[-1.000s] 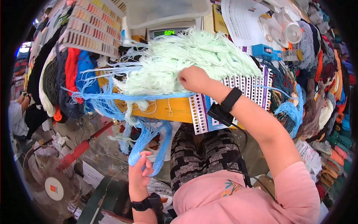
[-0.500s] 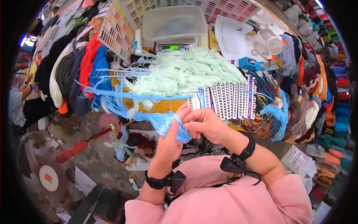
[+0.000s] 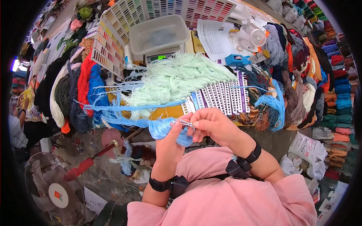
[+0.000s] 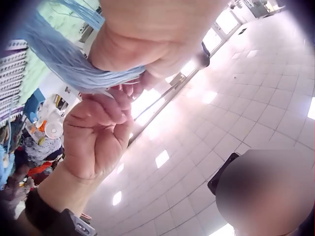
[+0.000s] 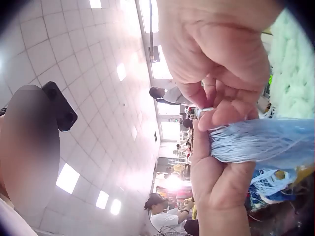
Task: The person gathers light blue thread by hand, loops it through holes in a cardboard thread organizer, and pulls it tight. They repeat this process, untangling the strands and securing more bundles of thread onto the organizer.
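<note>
My left hand (image 3: pixel 169 145) grips a light blue yarn skein (image 3: pixel 162 128), whose strands are wrapped over the fingers. Close beside it, my right hand (image 3: pixel 217 126) pinches a few pale strands (image 3: pixel 186 122) between thumb and fingertips, near the left thumb. From the left wrist, the skein (image 4: pixel 74 61) appears bent round the left hand (image 4: pixel 147 37), with the right hand (image 4: pixel 93 137) curled right against it. In the right wrist view, the skein's loose strands (image 5: pixel 246 142) trail from the left palm. A pale green yarn heap (image 3: pixel 181 81) lies on the table beyond.
Hole-punched sample cards (image 3: pixel 220 98) lie right of the heap. Behind stand a scale (image 3: pixel 162 57), a translucent tub (image 3: pixel 160 35) and shade cards (image 3: pixel 109 49). Hanging yarn bundles (image 3: pixel 85 79) flank the left side; a floor fan (image 3: pixel 56 192) stands low left. A tape dispenser (image 3: pixel 237 60) sits back right.
The right hand has left the pale green heap and come to the left hand. The left hand has risen with the blue skein. Strands now stretch between the hands.
</note>
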The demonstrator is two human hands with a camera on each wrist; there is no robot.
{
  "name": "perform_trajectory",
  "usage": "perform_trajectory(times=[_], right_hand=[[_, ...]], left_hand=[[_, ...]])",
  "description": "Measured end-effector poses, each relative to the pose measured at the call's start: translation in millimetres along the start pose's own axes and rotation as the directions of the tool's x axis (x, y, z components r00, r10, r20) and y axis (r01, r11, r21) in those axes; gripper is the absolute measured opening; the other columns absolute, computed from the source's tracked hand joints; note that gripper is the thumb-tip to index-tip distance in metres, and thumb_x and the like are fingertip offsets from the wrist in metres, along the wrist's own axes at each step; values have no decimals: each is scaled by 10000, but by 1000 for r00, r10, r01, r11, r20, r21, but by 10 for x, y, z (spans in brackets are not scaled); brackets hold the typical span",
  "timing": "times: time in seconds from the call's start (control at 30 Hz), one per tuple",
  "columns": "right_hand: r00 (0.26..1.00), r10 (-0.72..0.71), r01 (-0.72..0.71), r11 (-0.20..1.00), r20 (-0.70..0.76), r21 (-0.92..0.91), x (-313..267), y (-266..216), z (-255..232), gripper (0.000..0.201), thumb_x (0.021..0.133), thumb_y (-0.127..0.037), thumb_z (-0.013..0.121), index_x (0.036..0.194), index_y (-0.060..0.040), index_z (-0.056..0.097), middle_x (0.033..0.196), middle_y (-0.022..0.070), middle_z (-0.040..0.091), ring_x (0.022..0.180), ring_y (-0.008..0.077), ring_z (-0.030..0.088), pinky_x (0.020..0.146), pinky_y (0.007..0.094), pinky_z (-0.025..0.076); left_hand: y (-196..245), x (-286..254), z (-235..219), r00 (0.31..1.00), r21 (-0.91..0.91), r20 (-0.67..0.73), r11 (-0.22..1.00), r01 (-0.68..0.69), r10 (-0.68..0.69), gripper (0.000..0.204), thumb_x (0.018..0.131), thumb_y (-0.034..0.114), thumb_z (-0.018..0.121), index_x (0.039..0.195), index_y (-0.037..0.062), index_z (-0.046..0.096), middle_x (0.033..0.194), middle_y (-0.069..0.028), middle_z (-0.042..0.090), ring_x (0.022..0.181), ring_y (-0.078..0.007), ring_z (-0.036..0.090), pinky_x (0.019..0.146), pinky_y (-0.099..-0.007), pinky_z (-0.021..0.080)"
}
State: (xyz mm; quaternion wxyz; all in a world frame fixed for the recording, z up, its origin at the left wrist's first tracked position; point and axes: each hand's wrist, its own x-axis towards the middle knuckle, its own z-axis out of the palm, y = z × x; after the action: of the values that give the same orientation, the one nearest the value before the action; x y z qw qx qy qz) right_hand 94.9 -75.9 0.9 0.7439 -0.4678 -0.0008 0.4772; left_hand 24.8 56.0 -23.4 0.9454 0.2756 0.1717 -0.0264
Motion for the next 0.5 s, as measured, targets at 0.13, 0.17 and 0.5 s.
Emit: perform_trajectory(times=[0.13,0.17,0.5], right_hand=[[994,-110,110,985,4,-129,26,18,85,113,799,-122,496,797,-18,539,683,27,536,440,41,383,399,169,301],[998,-61,60,998,-19,-7,26,15,84,129,803,-138,496,795,-17,539,630,5,497,426,34,348,387,173,273],[992,21,-36,992,-127,-120,122,-18,289,104,740,-124,556,693,-32,564,490,-57,386,398,15,285,353,176,178]], left_hand=[[0,-15,-30,997,11,-67,1000,-27,27,317,842,195,444,1024,-59,501,1003,-133,538,880,-175,522,718,-314,440],[18,-23,-19,999,-20,-48,1000,-23,22,336,850,212,421,1041,-56,489,1037,-134,520,913,-180,509,730,-319,437],[17,-118,25,987,181,100,973,-140,124,433,883,257,313,1196,-39,343,1240,-122,357,1099,-179,375,877,-300,331]])
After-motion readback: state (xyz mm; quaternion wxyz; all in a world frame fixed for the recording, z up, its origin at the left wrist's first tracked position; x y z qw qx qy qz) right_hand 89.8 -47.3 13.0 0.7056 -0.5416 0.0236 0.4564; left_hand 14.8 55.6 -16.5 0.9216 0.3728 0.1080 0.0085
